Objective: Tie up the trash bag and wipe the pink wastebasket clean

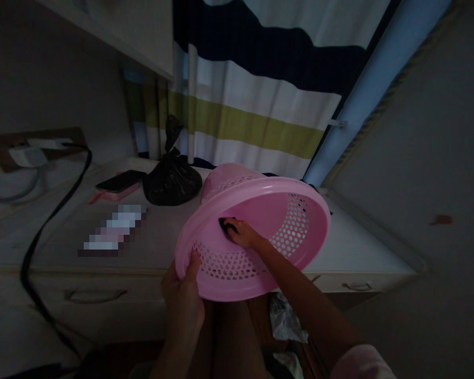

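While left fingers (194,263) grip pink basket (300,185) rim | right fingers (239,227), inside, clench black wad (223,222)

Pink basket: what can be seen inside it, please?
Inside the basket is the right hand, holding a black item, perhaps a cloth. The hand and forearm cover part of the inside; what lies behind them cannot be seen.

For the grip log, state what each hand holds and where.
Left hand: round, pink, perforated plastic basket, by its rim. Right hand: small black cloth-like item; part unclear.
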